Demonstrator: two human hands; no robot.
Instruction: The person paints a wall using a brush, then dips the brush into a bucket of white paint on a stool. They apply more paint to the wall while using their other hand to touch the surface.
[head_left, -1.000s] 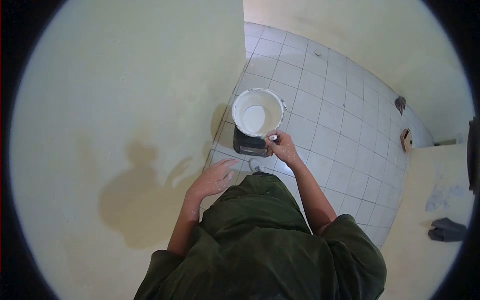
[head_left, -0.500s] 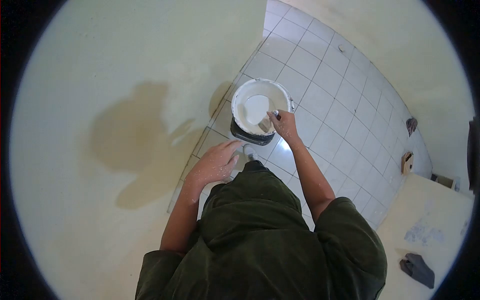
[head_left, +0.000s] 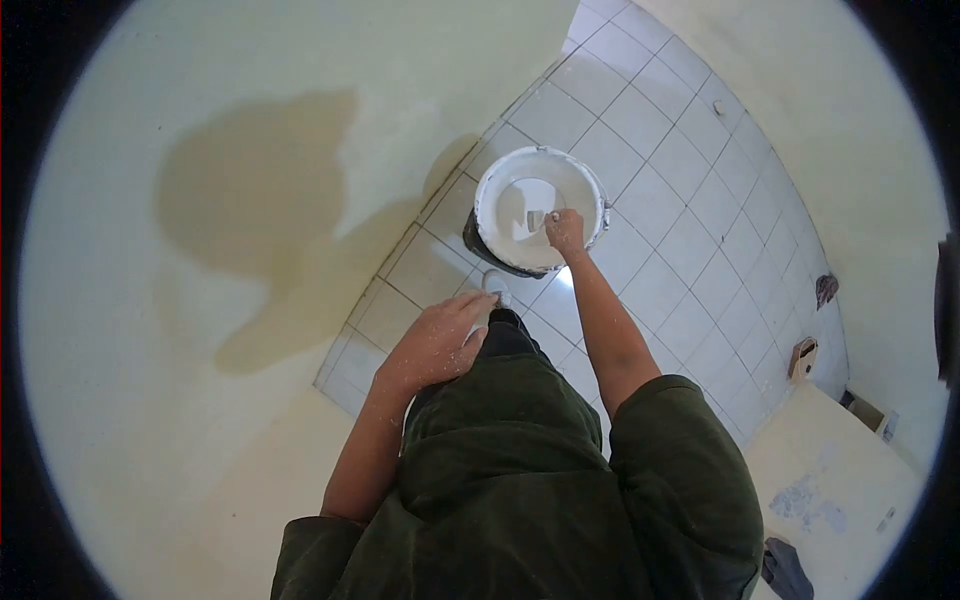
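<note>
A white bucket (head_left: 490, 215) with paint-smeared rim stands on a dark base (head_left: 487, 250) on the tiled floor. Inside the bucket, white paint (head_left: 530, 192) lies at the bottom. My right hand (head_left: 566, 231) reaches over the bucket's near right side, closed on the handle of a brush (head_left: 535, 220), whose head is down inside the bucket over the paint. My left hand (head_left: 440, 340) is in front of my body, speckled with white, its fingers extended and holding nothing. It is near my shoe (head_left: 496, 286), below the bucket.
A pale wall (head_left: 300, 60) with my shadow rises at the left. On the tiled floor (head_left: 650, 200) at the right lie a crumpled dark item (head_left: 825, 290) and a tan box (head_left: 803, 359). A dark cloth (head_left: 786, 570) rests on a pale surface (head_left: 850, 460) at lower right.
My right hand has moved lower into the bucket with the brush, whose head now points left. My left hand has shifted slightly. The camera view has moved, so the bucket appears further right.
</note>
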